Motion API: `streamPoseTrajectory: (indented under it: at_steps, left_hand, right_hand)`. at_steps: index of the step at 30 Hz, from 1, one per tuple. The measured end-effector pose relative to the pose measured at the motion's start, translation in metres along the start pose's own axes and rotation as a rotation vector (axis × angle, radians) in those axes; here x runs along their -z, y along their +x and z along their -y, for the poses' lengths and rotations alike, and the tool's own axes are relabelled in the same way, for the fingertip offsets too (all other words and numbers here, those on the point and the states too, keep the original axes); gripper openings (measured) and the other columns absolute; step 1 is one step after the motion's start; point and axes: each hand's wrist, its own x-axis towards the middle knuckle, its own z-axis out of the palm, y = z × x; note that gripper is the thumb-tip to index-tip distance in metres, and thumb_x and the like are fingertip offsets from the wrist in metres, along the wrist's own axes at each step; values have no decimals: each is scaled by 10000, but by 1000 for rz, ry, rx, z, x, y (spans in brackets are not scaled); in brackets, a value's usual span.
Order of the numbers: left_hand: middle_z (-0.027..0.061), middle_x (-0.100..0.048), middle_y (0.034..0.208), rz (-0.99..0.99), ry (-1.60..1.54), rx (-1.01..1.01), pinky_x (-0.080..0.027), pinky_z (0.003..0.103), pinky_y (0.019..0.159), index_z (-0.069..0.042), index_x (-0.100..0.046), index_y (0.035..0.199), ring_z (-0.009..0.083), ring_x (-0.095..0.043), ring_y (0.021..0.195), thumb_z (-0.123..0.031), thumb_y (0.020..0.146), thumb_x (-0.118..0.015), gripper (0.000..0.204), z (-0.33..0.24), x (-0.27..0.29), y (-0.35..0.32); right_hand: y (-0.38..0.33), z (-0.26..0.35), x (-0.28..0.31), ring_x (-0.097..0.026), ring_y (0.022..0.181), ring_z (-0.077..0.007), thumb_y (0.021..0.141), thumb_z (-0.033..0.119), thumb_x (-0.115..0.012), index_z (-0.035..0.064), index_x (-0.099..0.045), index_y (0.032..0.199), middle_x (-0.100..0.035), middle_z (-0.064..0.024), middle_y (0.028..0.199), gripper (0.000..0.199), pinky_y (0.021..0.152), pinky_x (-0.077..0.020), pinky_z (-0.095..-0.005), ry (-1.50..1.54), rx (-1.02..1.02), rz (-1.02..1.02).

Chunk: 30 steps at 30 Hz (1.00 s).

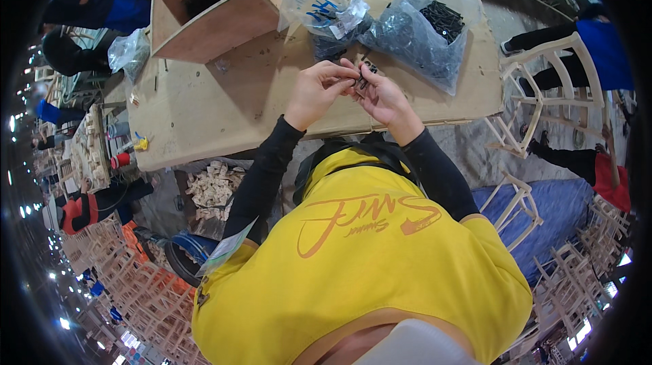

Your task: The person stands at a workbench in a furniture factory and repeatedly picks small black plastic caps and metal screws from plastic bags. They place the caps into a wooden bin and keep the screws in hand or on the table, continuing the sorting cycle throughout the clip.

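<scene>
My left hand [318, 92] and my right hand [387, 99] meet above the near part of the table. The left thumb and fingers pinch something at the right fingertips, too small to make out. In the curled right hand lie small dark hardware pieces [360, 84]; their exact kind is unclear. Just beyond my hands sits a clear bag of dark hardware [329, 46] with blue handwriting on it. To its right a larger clear plastic bag [414, 49] gapes, showing long black bolts [443, 21]. Dark small parts lie by the bags' lower edge, partly hidden by my fingers.
A wooden box [210, 29] with dark contents stands on the cardboard-topped table [204, 110], far left. Another clear bag [129, 51] hangs at the left edge. A wooden chair frame [553, 86] stands to the right. People work on both sides, and wood pieces [216, 188] fill a container below.
</scene>
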Motion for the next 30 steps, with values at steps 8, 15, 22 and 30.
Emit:
streamPoseTrajectory:
  at_steps: [8, 15, 22, 30]
  left_hand:
    - [50, -589, 995, -111, 48, 3, -532, 228, 715, 12, -680, 1035, 113, -641, 812, -26, 892, -628, 157, 3, -3, -7]
    - [42, -592, 1009, -90, -50, 46, -525, 227, 717, 15, -678, 1029, 109, -640, 823, -34, 899, -626, 148, -3, -4, -13]
    - [63, -611, 976, -274, 254, -157, -520, 262, 680, -14, -684, 998, 133, -642, 785, -32, 861, -663, 139, -9, -11, -11]
    - [94, -659, 860, -249, 580, -332, -498, 281, 633, -27, -689, 949, 173, -636, 746, -104, 856, -688, 121, -7, 13, -7]
  right_hand:
    - [-3, -6, -11, -602, 984, -180, 1036, 201, -364, 127, -457, 1098, -575, -75, 1298, 134, 838, -509, -315, 138, -59, -66]
    - [2, -13, -7, -597, 949, -181, 1038, 202, -352, 121, -476, 1067, -571, -69, 1307, 151, 815, -511, -327, 182, -57, -51]
    - [5, -18, 0, -599, 937, -179, 1035, 205, -365, 99, -507, 1103, -611, -80, 1182, 190, 830, -501, -335, 232, -109, -72]
    - [0, -26, -1, -605, 1011, -204, 1035, 194, -349, 66, -507, 1151, -612, -106, 1175, 235, 846, -490, -324, 115, -97, -61]
